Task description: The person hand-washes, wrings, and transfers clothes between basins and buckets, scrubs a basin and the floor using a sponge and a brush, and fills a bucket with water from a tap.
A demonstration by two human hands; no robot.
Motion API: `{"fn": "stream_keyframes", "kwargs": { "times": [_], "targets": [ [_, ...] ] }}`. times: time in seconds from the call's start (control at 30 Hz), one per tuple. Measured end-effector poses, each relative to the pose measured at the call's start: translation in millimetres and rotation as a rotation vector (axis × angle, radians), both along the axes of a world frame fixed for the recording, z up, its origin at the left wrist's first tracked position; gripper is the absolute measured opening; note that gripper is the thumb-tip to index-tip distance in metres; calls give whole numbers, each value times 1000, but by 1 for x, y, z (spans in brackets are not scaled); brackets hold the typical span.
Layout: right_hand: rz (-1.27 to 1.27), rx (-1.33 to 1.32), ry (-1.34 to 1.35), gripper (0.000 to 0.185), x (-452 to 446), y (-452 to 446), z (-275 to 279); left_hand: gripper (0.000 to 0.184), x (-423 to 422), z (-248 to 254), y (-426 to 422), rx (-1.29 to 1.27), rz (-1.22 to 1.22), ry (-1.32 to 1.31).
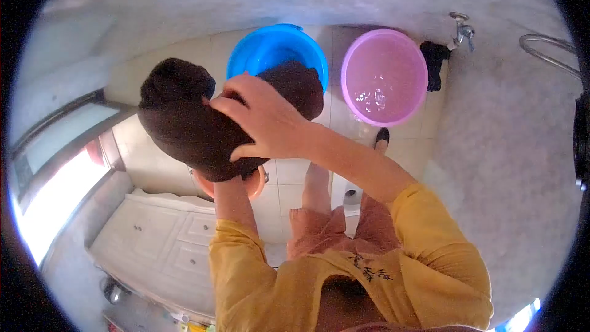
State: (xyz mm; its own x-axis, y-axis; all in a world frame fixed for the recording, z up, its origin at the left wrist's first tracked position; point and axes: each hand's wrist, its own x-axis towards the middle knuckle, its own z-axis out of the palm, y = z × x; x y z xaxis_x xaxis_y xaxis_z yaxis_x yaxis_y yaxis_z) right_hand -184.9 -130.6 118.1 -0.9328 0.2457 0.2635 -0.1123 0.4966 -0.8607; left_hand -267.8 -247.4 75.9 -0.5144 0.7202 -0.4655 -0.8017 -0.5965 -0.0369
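Observation:
A dark brown piece of clothing [190, 123], bunched and thick, is held up in front of me, left of centre. My right hand [267, 117] grips it from above, fingers curled over the fabric and thumb pressed on its near side. Part of the dark cloth hangs to the right of that hand, in front of the blue basin [316, 55]. My left forearm [233, 203] reaches up beneath the cloth, which hides the left hand and its fingers. Under the garment, an orange tub [253, 185] shows only in part.
A pink basin [421, 77] holding water stands on the tiled floor, right of the blue one. Behind it are another dark cloth [435, 64] and a wall tap [461, 31]. A white cabinet [153, 227] lies at lower left, near a bright window [58, 203].

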Motion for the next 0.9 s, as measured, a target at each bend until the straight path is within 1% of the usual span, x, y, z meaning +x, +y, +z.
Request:
{"fn": "stream_keyframes", "kwargs": {
  "times": [0.07,0.1,0.13,0.2,0.23,0.27,0.3,0.33,0.37,0.4,0.43,0.47,0.5,0.53,0.57,0.6,0.63,0.67,0.7,0.73,0.77,0.8,0.87,0.9],
  "targets": [
    [-219,-67,86,55,19,10,-26,35,-1,-4,3,86,25,-170],
    [-343,-96,-15,49,33,14,-55,34,-1,-5,3,118,38,-247],
    [-466,-122,-120,44,51,18,-91,34,-1,-10,1,109,22,-259],
    [-502,-23,-437,32,86,20,-161,30,-1,-24,2,-89,-242,897],
    [-416,-9,-579,26,99,18,-189,30,-4,-38,0,-79,-259,883],
    [-317,-1,-716,22,109,17,-213,31,-11,-56,-7,-85,-206,939],
    [-314,-15,-722,22,119,15,-234,32,-15,-67,-15,-104,-149,999],
    [-409,-208,-716,23,127,12,-253,32,-14,-69,-16,-130,-152,1002],
    [-488,-413,-704,25,129,7,-272,41,-13,-66,-14,-208,-136,1021],
    [-729,-349,-437,25,129,4,-292,50,-12,-64,-16,-291,-121,1042],
    [-735,-595,-617,22,128,16,-270,50,-13,-63,-20,-331,-124,1057],
    [-949,-1235,-443,26,118,22,-236,49,-15,-62,-21,-418,-175,1080],
    [-823,-1505,-53,30,117,30,-214,49,-17,-62,-18,-493,-220,1099],
    [-845,-1735,24,35,122,46,-209,49,-15,-61,-16,-497,-211,1117],
    [-638,-1882,192,38,131,60,-202,39,-12,-58,-15,-406,-169,881],
    [-521,-1773,323,37,132,70,-180,33,-10,-55,-15,-315,-129,641],
    [-411,-1656,445,36,130,82,-151,33,-9,-50,-12,-318,-125,645],
    [-395,-1788,603,33,127,91,-123,34,-9,-47,-8,-385,-113,665],
    [-379,-1913,765,36,126,99,-100,37,-8,-42,-5,-449,-103,681],
    [-380,-1905,765,36,121,105,-85,37,-7,-39,-2,-442,-103,679],
    [-292,-1789,727,36,115,110,-69,37,-6,-34,2,-417,-67,615],
    [-214,-1675,684,43,114,114,-62,38,-4,-33,5,-396,-37,547],
    [-357,-1505,304,48,119,114,-90,37,-4,-34,4,-392,-61,573],
    [-367,-971,-265,48,121,105,-109,37,-5,-38,2,-405,-83,602]
  ]
}}
